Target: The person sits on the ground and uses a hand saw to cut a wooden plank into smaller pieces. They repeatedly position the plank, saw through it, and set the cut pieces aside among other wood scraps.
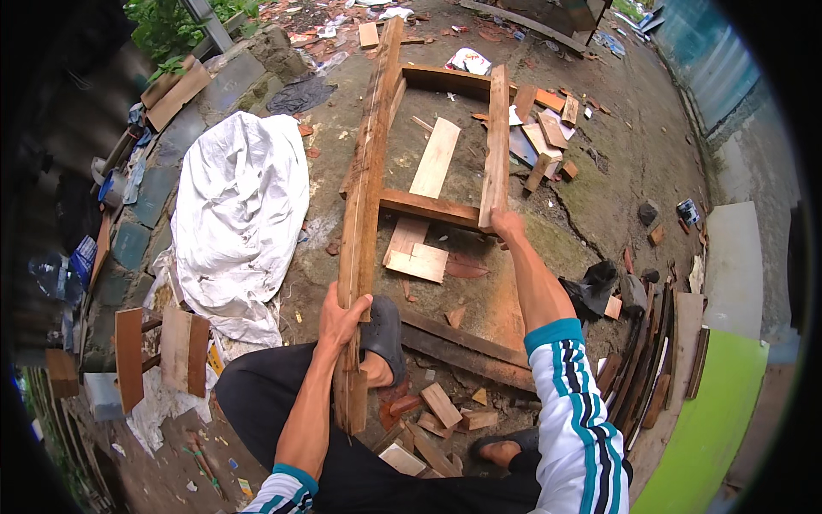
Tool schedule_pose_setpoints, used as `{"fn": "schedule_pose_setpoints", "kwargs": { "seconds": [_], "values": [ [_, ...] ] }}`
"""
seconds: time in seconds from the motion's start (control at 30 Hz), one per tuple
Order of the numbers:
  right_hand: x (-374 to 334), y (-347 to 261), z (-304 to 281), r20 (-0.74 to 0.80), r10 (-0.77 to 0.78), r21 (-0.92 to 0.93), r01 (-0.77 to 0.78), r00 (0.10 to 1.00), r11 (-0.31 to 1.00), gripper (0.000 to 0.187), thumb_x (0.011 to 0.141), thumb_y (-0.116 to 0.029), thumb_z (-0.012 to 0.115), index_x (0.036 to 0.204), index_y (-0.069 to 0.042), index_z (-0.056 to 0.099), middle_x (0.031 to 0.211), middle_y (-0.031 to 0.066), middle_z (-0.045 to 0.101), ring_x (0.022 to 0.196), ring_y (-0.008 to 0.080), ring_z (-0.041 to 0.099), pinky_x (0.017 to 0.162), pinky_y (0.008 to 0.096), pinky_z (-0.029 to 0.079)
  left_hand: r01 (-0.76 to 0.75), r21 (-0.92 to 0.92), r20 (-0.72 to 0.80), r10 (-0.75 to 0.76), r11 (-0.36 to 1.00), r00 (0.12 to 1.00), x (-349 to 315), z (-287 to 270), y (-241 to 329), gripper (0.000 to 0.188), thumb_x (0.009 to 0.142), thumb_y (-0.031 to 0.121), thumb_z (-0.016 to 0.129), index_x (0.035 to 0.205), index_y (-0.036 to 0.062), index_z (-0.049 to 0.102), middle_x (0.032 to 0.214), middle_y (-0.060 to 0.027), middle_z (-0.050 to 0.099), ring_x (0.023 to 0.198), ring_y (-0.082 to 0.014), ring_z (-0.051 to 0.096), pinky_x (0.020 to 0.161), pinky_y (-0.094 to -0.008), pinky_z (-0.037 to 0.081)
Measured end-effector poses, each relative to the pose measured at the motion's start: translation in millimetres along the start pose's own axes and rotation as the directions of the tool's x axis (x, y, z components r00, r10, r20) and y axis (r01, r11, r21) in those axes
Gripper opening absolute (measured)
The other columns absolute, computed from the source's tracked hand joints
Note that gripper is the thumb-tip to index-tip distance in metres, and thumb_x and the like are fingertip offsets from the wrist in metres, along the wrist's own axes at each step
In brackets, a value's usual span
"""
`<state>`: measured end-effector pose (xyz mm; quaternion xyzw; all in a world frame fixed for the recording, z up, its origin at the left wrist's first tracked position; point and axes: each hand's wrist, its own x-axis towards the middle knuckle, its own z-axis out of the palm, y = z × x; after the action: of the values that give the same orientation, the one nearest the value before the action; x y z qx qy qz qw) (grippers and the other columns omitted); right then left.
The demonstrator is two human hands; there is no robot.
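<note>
A brown wooden frame stretches out in front of me. Its long post [366,180] runs on the left, and a shorter post [496,146] stands on the right. A near crosspiece [428,206] and a far crosspiece [449,80] join them. My left hand [342,315] is wrapped round the lower part of the long post, above my bent knee. At the near end of the shorter post, my right hand [507,226] is closed round the wood beside the near crosspiece. Pale boards [435,158] lie on the ground under the frame.
A white sack [241,206] covers something on the left. Wood offcuts [548,137] are heaped beyond the frame to the right, and more blocks [441,404] lie between my feet. Long strips [655,360] and a green panel [715,420] rest along the right wall.
</note>
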<state>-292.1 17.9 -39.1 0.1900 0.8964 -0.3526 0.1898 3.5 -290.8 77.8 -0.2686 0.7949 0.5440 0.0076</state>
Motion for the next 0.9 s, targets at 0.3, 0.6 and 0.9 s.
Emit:
{"fn": "schedule_pose_setpoints", "kwargs": {
  "seconds": [0.3,0.6,0.9],
  "values": [
    [-132,135,54,0.244,0.003,0.278,-0.073,0.970,0.958,0.064,0.098,-0.051,0.058,0.133,0.002,0.057,0.103,0.0149,0.070,0.083,0.0228,0.069,0.064,0.0380,0.058,0.054,-0.055,0.042,-0.052,0.997,0.998,-23,38,-38,0.058,0.083,0.036,0.075,0.120,-0.0056,0.058,0.104,-0.0199,0.069,0.092,-0.0286,0.068,0.081,-0.0385,0.053],
    [-365,113,64,0.549,-0.250,0.568,-0.137,0.798,0.811,0.080,0.097,-0.068,0.050,0.136,0.002,0.054,0.128,0.0166,0.064,0.113,0.0248,0.062,0.093,0.0406,0.051,-0.022,-0.268,0.111,0.053,0.963,0.992,-56,78,-4,0.059,0.085,0.041,0.072,0.120,-0.0046,0.057,0.103,-0.0161,0.068,0.091,-0.0246,0.066,0.081,-0.0368,0.051],
    [-465,115,33,-0.048,-0.098,0.324,0.108,0.994,0.940,0.074,0.082,-0.054,0.078,0.127,0.002,0.058,0.110,0.0230,0.069,0.102,0.0344,0.068,0.087,0.0433,0.053,-0.215,-0.270,0.031,0.232,0.939,0.972,-103,135,27,0.066,0.083,0.046,0.073,0.122,-0.0034,0.053,0.097,-0.0161,0.067,0.087,-0.0273,0.066,0.080,-0.0399,0.051]
  ]
}}
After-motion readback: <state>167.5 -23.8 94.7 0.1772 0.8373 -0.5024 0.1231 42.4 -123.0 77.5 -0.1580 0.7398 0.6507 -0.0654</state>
